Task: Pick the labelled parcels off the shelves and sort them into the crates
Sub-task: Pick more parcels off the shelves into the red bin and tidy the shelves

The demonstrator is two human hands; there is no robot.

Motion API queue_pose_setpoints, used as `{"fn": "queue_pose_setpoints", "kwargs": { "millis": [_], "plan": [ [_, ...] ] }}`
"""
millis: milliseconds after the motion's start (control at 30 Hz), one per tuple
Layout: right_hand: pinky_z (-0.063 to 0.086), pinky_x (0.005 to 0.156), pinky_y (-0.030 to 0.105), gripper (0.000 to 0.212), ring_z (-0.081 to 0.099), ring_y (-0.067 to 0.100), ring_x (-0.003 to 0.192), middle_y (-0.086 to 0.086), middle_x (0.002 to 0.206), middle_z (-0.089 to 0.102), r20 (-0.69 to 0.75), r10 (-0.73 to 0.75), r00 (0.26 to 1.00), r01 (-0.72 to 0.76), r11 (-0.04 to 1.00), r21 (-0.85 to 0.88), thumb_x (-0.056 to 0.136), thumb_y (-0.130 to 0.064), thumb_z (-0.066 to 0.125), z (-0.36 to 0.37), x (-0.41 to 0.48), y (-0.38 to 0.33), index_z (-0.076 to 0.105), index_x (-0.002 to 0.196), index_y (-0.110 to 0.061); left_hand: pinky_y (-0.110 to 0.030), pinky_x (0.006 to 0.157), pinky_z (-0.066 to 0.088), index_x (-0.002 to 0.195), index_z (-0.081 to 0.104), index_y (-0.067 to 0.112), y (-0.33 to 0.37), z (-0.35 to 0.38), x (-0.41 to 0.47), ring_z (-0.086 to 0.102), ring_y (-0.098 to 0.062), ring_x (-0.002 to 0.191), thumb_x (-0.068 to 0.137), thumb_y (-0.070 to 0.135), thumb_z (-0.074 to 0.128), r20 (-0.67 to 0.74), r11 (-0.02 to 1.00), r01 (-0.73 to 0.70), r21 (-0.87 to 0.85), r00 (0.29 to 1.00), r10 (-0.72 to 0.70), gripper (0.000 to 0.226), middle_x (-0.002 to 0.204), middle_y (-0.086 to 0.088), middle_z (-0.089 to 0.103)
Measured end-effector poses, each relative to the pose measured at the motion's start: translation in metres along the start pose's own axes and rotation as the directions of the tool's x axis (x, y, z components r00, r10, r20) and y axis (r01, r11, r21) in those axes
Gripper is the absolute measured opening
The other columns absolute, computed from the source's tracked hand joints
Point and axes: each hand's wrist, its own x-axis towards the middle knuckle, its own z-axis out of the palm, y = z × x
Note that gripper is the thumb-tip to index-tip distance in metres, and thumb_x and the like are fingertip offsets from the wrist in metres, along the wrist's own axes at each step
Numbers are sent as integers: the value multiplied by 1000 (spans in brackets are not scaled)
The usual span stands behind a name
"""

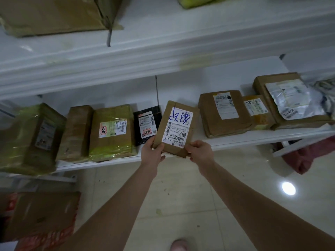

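A small brown cardboard parcel with a white label and blue handwriting is held up in front of the middle shelf. My left hand grips its lower left corner and my right hand pinches its lower right corner. On the shelf behind it stand a black parcel, a brown box with green tape, a plain brown box and a large green-wrapped box to the left. To the right lie a flat brown parcel, a small yellow box and a bigger labelled box.
The upper shelf overhangs above, carrying a big taped box. A carton with red print sits on the floor at lower left. A pink bag hangs at right under the shelf. Pale tiled floor lies below my arms.
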Motion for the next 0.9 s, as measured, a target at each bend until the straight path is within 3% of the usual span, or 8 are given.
{"fn": "queue_pose_setpoints", "kwargs": {
  "millis": [100,200,300,433,567,633,733,900],
  "plan": [
    [53,72,44,19,69,33,83,12,81,71,40,9,999,-5,995,-95,83,-18,68,1,0,11,58,67,-16,-37,77,56,133,52,23,-12,-1,8,64,-29,101,92,5,57,-39,992,-17,124,999,22,45,120,-5,62],
    [55,74,46,21,69,31,80,13,81,71,30,15,999,-10,986,-165,84,-19,67,5,2,29,59,65,-15,-46,89,54,140,45,22,-29,0,15,60,-30,108,86,6,63,-30,935,-106,339,992,123,59,126,-6,59],
    [54,76,39,11,64,23,79,8,87,70,128,17,992,22,955,-295,84,-19,64,12,0,38,73,85,-13,-49,97,49,149,29,22,-41,1,24,54,-28,120,78,11,73,-2,904,-118,410,991,130,85,134,-6,50],
    [50,70,29,26,62,18,85,-3,97,69,166,-126,978,208,633,-745,89,-42,54,11,-3,24,70,99,-24,-47,104,43,151,20,15,-44,5,37,46,-31,128,75,8,77,-132,989,112,99,986,-98,96,145,-11,42],
    [43,91,36,41,44,23,117,2,126,45,246,-463,852,442,384,-810,86,-43,63,-1,13,-9,52,121,-25,-38,81,50,138,42,14,-38,15,37,57,-25,101,88,16,66,-83,972,231,52,971,-226,55,122,-9,58],
    [36,105,41,68,32,27,132,2,144,30,384,-444,809,518,230,-824,82,-42,69,3,25,-27,36,140,-29,-43,79,52,142,38,22,-35,16,38,54,-30,113,94,25,58,-94,966,255,47,964,-250,52,130,-8,54],
    [21,116,50,94,7,28,146,1,159,7,479,-357,802,553,139,-822,77,-44,74,22,40,-44,17,150,-32,-53,85,50,147,29,26,-30,5,34,49,-34,117,97,40,48,-94,942,334,10,939,-332,55,141,-9,43],
    [4,117,57,116,-11,36,146,0,161,-3,548,-168,819,554,-17,-832,67,-61,74,35,61,-52,3,153,-28,-65,88,41,150,16,12,-44,-5,17,44,-51,125,90,65,42,216,766,624,-156,778,-590,85,148,-31,27]
  ]
}}
